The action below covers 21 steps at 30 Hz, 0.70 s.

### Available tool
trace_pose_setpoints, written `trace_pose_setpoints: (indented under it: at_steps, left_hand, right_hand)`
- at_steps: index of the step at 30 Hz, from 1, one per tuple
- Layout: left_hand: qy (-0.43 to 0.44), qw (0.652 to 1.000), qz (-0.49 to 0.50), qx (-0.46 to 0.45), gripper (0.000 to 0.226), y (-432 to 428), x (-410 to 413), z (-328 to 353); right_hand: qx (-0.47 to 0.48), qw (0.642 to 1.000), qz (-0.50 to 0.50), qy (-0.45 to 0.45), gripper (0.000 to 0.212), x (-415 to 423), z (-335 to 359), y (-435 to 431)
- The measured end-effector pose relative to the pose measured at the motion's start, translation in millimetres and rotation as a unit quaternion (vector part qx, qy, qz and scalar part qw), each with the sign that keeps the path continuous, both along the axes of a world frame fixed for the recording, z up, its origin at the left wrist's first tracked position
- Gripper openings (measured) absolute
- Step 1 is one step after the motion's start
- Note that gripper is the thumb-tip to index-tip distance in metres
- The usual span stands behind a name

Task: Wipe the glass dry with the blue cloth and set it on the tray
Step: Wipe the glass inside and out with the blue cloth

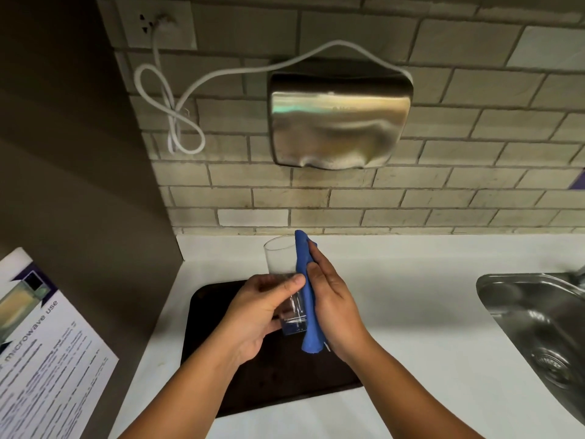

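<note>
A clear drinking glass (281, 258) is held in the air above the dark brown tray (285, 384), tilted with its mouth pointing away from me. My left hand (256, 315) wraps around its lower half. My right hand (335, 299) presses a folded blue cloth (306, 293) flat against the right side of the glass. The cloth runs along the glass from near its rim to past its base. The tray lies flat on the white counter (411, 305) beneath both hands.
A steel sink (538, 318) sits in the counter at the right. A metal hand dryer (338, 118) hangs on the tiled wall, its white cord (171, 99) looping to a socket. A printed microwave notice (47, 343) is stuck on the brown cabinet side at left.
</note>
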State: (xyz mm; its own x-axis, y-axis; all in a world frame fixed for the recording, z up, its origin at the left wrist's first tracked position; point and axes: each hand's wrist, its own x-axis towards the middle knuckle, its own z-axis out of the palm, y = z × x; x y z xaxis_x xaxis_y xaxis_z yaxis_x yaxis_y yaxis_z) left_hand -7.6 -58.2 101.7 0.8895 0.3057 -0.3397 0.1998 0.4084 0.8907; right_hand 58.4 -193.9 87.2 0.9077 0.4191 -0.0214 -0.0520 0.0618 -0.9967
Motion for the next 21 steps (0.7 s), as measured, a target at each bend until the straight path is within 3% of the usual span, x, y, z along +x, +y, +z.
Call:
trace_pose_setpoints:
  at_steps: [5, 11, 16, 18, 21]
  left_hand:
    - [-0.006, 0.999, -0.012, -0.049, 0.075, 4.2, 1.9, 4.0]
    - [-0.016, 0.999, 0.02, -0.028, 0.037, 5.6, 4.7, 6.2]
    - [-0.011, 0.999, 0.038, -0.026, 0.025, 2.6, 3.1, 6.8]
    - [-0.008, 0.999, 0.04, -0.021, 0.026, 1.4, 2.7, 7.0]
    - [-0.008, 0.999, 0.038, -0.011, 0.04, 2.3, 1.4, 4.2]
  right_hand:
    - [0.057, 0.994, 0.002, 0.093, 0.03, 8.1, 1.5, -1.7]
    - [0.014, 0.999, 0.024, -0.043, 0.041, -6.2, -8.5, 5.0]
    - [0.014, 1.0, 0.016, -0.014, 0.042, -4.1, -2.6, 8.2]
    - [-0.037, 0.997, 0.015, -0.072, 0.05, -12.5, -3.0, 10.1]
    - [-0.022, 0.997, 0.018, -0.075, 0.048, -12.9, -12.8, 6.8]
